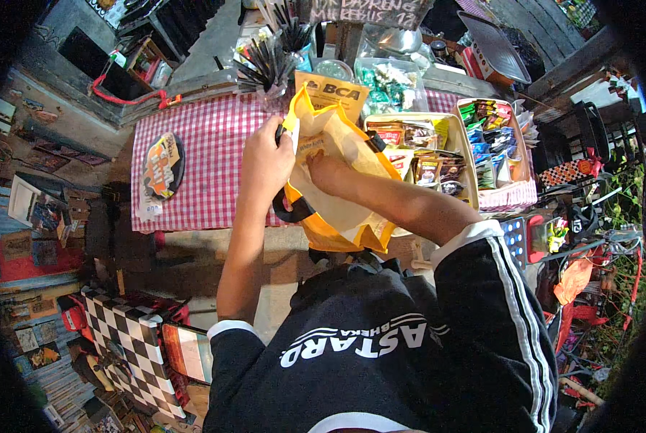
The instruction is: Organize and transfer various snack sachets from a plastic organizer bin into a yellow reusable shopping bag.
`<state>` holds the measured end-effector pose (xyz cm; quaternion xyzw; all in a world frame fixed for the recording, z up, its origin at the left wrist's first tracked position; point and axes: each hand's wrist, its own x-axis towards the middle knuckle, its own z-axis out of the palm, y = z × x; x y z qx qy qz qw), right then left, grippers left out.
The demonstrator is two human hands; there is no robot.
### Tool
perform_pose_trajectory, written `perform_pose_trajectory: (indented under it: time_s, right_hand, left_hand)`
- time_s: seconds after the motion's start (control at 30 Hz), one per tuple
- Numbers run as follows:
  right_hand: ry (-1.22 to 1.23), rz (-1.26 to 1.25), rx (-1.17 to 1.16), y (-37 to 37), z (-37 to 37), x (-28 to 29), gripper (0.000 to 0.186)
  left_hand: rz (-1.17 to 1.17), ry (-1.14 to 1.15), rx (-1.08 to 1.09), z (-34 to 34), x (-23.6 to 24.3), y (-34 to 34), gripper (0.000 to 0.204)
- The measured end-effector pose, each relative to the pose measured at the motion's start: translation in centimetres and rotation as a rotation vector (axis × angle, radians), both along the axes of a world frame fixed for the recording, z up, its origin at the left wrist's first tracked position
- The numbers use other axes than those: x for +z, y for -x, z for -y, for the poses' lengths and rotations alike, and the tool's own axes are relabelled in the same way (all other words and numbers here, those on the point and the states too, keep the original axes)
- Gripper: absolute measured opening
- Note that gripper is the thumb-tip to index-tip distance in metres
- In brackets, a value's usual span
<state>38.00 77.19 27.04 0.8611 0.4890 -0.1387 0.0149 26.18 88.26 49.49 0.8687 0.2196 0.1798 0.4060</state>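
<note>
My left hand (pixel 266 162) is closed on the rim of a yellow shopping bag (pixel 370 234), near its black handle. The bag's mouth gapes toward me and shows a pale inside. My right hand (pixel 328 173) is inside the mouth, its fingers curled; whatever they hold, if anything, is hidden. Just behind the bag stands a tan printed card (pixel 348 96).
A red-checked cloth (pixel 207 137) covers the table, with a round printed sign (pixel 165 166) at its left. To the right are boxes of sachets (pixel 425 155) (pixel 492 144). Black straws (pixel 265 65) and a clear tub (pixel 391 83) stand behind. A checkered board (pixel 131 346) is at lower left.
</note>
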Motion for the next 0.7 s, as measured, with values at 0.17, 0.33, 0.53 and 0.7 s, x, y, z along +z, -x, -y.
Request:
perform_pose_trajectory:
  time_s: [0.17,0.33,0.53,0.7]
  right_hand:
    - [0.016,-0.111,-0.043,-2.5,-2.1,-1.6,0.054]
    - [0.233,0.065,0.132,-2.9,-4.6,0.4,0.053]
    - [0.568,0.101,0.394,-0.4,-4.8,10.7,0.055]
    - [0.054,-0.098,0.355,1.2,0.9,18.6,0.066]
  left_hand:
    - [-0.062,-0.007,-0.012,0.1,0.7,0.2,0.027]
    - [0.004,-0.049,-0.028,-0.3,-0.8,0.3,0.027]
    - [-0.024,0.0,0.008,-0.6,-0.8,0.1,0.03]
    - [0.012,-0.077,0.022,-1.2,-1.2,-0.5,0.033]
